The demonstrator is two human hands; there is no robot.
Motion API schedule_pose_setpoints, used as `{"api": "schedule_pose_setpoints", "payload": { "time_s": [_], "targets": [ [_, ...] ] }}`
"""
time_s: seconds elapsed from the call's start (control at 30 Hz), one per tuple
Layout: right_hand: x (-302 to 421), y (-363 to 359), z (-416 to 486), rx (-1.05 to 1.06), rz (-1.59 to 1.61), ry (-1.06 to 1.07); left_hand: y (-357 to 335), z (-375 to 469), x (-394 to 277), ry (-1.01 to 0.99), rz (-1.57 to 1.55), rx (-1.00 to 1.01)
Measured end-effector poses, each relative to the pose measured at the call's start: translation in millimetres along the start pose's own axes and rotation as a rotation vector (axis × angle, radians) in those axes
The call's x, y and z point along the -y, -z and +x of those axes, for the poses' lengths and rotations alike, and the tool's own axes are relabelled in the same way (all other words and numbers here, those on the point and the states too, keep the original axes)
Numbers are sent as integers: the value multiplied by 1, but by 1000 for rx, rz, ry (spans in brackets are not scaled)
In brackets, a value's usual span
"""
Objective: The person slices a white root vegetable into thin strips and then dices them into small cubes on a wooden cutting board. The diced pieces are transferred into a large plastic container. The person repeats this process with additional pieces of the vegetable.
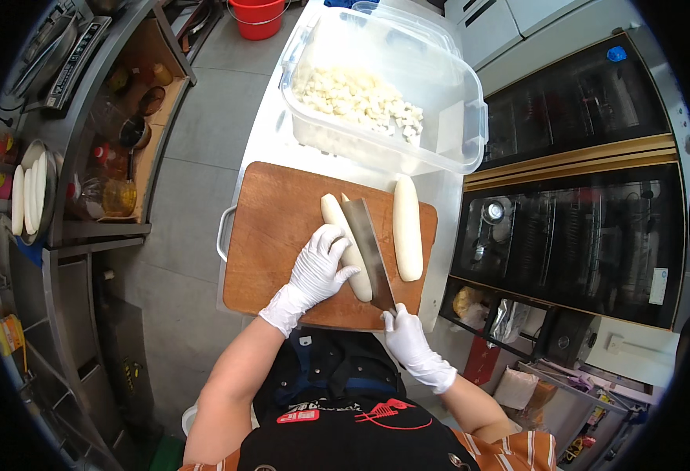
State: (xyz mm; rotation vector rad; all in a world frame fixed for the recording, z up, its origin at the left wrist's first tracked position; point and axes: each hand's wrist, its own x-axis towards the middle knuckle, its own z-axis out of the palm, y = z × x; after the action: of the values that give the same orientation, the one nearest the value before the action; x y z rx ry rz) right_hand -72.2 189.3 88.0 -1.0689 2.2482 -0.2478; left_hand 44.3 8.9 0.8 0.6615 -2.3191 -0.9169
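Note:
My left hand (322,262), in a white glove, steadies a peeled white radish (357,277) on a brown wooden cutting board (280,212). Its fingers rest on top of the radish and the thumb lies along the side. My right hand (407,338), also gloved, grips the handle of a cleaver (371,253). The broad blade stands along the radish's right side, hiding part of what lies behind it; a pale tip of radish shows past the blade's far end. A second peeled radish (407,229) lies whole at the board's right edge.
Beyond the board, a clear plastic bin (374,150) holds many diced white pieces (357,97). A metal handle (222,232) sits left of the board. Dark glass-fronted cabinets (569,235) stand close on the right. More peeled radishes (29,191) lie in a metal bowl at far left.

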Motion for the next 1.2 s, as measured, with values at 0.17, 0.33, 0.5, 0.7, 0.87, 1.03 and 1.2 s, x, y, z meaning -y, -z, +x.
{"api": "schedule_pose_setpoints", "payload": {
  "time_s": [0.17,0.33,0.5,0.7,0.87,1.03,1.2],
  "targets": [
    [-9,0,2,-16,88,38,1,-3,0,7,-2,-6],
    [-3,25,-9,-49,56,94,0,-6,3,24,-56,-48],
    [9,30,-13,-55,80,119,-1,-6,4,28,-73,-51],
    [15,29,-7,3,-6,74,-1,-7,6,15,-84,-54],
    [21,39,1,77,-66,35,-1,-7,5,24,-86,-46],
    [40,37,38,67,-22,76,2,-6,4,43,-97,-20],
    [54,8,79,-45,1,107,4,-5,3,50,-87,3]
  ]
}}
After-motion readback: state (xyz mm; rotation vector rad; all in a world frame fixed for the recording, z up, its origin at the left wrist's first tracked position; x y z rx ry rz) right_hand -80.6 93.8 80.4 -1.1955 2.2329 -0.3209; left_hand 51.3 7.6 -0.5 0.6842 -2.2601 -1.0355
